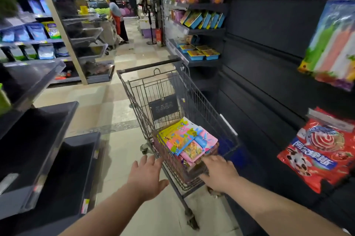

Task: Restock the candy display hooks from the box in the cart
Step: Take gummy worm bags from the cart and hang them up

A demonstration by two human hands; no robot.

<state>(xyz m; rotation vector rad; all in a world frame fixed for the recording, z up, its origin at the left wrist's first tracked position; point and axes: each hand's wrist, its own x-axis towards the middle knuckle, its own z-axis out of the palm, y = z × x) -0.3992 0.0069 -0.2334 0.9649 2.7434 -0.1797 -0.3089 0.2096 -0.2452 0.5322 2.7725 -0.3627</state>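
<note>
A wire shopping cart [146, 89] stands in the aisle ahead of me. In its near end lies a box of candy bags [184, 139], pink, yellow and blue packs stacked flat. My right hand [219, 173] reaches over the cart's near rim, fingers spread above the near edge of the bags; whether it touches them I cannot tell. My left hand [147, 175] hovers open just left of the cart's near corner, holding nothing. On the dark display wall at right hang a red candy bag [322, 151] and a striped green and pink bag [332, 43].
Dark shelving [44, 151] lines the left side close to my left arm. Shelves with blue trays [201, 54] and boxes stand behind the cart on the right. A person in an apron [118, 18] stands far down the aisle. Tiled floor lies open left of the cart.
</note>
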